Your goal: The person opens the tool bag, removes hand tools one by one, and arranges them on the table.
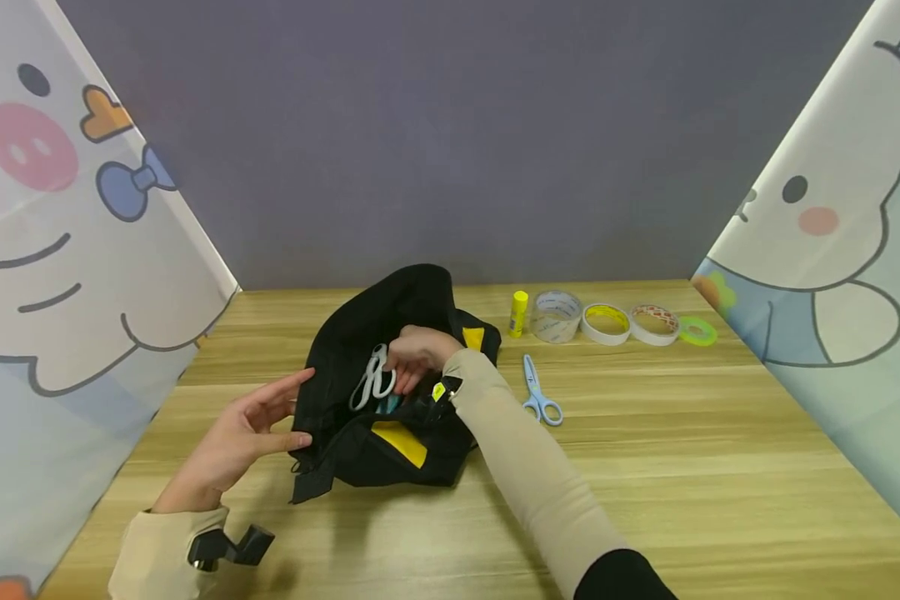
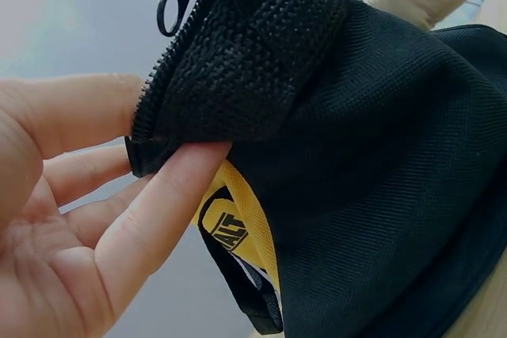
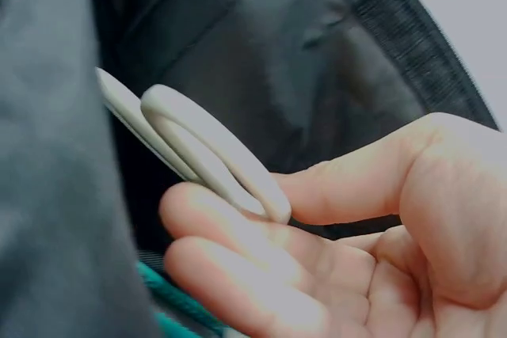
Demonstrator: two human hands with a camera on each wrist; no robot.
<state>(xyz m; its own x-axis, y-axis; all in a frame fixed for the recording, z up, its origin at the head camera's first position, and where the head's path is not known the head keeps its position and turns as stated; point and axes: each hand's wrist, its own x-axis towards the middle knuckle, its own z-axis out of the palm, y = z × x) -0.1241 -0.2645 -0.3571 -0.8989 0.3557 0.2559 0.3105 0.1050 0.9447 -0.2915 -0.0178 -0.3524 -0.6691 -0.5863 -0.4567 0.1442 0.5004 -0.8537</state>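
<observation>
A black zippered bag (image 1: 352,462) with yellow patches lies tilted on the wooden table, its mouth spread wide. At its left edge my left hand (image 1: 232,437) holds the rim; the left wrist view has thumb and fingers pinching the zipper edge (image 2: 230,69). Inside the mouth, my right hand (image 1: 420,350) pinches white-handled scissors (image 3: 261,168) by a finger loop between thumb and fingers. The blades are hidden by the bag's cloth. Under the right fingers, something teal (image 1: 388,404) shows deeper in the bag.
Right of the bag lie light blue scissors (image 1: 546,406). Behind them stand a yellow glue stick (image 1: 519,315) and a clear tape roll (image 1: 555,331), then two white tape rolls (image 1: 603,337) and a green tape roll (image 1: 705,338) in a row. A grey wall panel (image 1: 450,150) closes the back.
</observation>
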